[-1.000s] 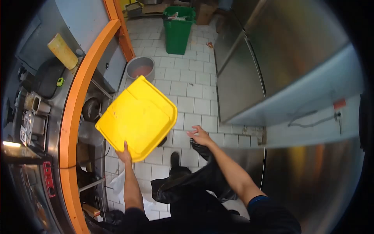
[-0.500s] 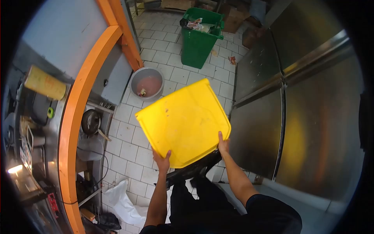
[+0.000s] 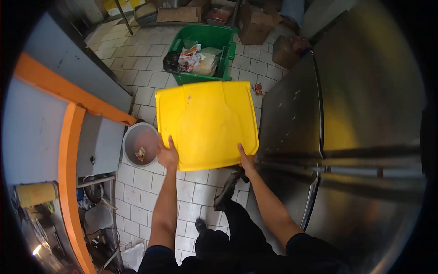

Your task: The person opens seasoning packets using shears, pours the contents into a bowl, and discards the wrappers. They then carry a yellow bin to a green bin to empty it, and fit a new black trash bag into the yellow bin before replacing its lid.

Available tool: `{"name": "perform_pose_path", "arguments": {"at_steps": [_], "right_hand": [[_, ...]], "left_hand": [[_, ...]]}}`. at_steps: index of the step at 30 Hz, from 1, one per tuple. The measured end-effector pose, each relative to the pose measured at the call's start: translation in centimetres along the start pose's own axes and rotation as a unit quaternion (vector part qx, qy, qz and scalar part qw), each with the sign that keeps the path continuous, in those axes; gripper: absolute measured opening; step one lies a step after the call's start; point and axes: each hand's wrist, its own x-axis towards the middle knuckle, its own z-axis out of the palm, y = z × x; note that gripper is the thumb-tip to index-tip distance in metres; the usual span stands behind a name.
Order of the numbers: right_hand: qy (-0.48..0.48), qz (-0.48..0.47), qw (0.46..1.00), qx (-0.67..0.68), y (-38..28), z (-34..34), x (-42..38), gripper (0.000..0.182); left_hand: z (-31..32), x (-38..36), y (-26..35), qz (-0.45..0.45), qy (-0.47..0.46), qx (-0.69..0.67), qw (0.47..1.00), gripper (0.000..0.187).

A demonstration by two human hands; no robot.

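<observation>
Both hands carry a yellow plastic lid (image 3: 207, 125) out in front of the body, its broad face turned up. My left hand (image 3: 168, 154) grips the lower left edge, with the thumb on top. At the lower right edge my right hand (image 3: 247, 163) holds on, thumb also on top; its other fingers are hidden beneath. Just beyond the lid's far edge stands a green bin (image 3: 178, 78), open at the top, with wrappers and bags (image 3: 200, 61) inside. The lid hides the bin's lower part.
A grey tub (image 3: 129, 145) with reddish liquid and scraps stands left on the tiled floor. Orange posts (image 3: 68, 169) and a shelf with pans are at the left. Steel cabinet doors (image 3: 292, 118) line the right. Cardboard boxes (image 3: 255, 28) lie at the back.
The green bin, tub and cabinets appear nearer as the view has moved forward. The yellow lid has turned from slanted to nearly level and now overlaps the bin's front.
</observation>
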Motion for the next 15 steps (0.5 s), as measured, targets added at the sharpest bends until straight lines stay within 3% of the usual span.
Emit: {"name": "perform_pose_path", "arguments": {"at_steps": [2,3,5,6,8,9,11,12,13,15], "right_hand": [[-0.007,-0.034,0.999,0.013,-2.4,1.8,3.1,0.115],[-0.005,-0.028,1.000,0.008,-3.5,2.9,4.4,0.115],[0.021,-0.044,0.998,0.038,-6.2,4.4,6.7,0.114],[0.030,-0.047,0.997,0.047,-8.0,4.7,7.6,0.113],[0.001,-0.043,0.997,0.058,-12.5,4.9,10.2,0.107],[-0.009,-0.046,0.997,0.063,-14.6,5.0,12.0,0.105],[-0.011,0.056,0.998,-0.039,-18.7,5.5,15.2,0.091],[-0.013,0.046,0.998,-0.041,-19.5,6.3,16.5,0.091],[-0.026,-0.029,0.998,-0.054,-19.4,6.6,17.0,0.089],[-0.102,-0.134,0.985,-0.034,-19.3,7.9,15.9,0.087]], "left_hand": [[1.7,4.7,3.4,0.030,0.015,-0.075,0.997,0.059],[3.0,7.2,4.4,0.027,0.010,-0.072,0.997,0.059],[5.8,11.6,6.4,0.127,0.093,-0.142,0.977,0.055],[6.1,12.6,8.3,0.124,0.085,-0.138,0.979,0.055],[6.1,14.3,11.5,-0.001,0.057,-0.069,0.996,0.056],[7.0,15.5,12.1,0.005,0.057,-0.076,0.995,0.058],[7.9,17.4,13.0,0.001,0.054,-0.101,0.993,0.060],[7.4,18.1,13.7,-0.006,0.049,-0.123,0.991,0.061],[6.3,18.8,13.8,-0.059,-0.020,-0.117,0.991,0.062],[7.2,19.5,10.4,-0.007,0.051,-0.184,0.982,0.060]]}}
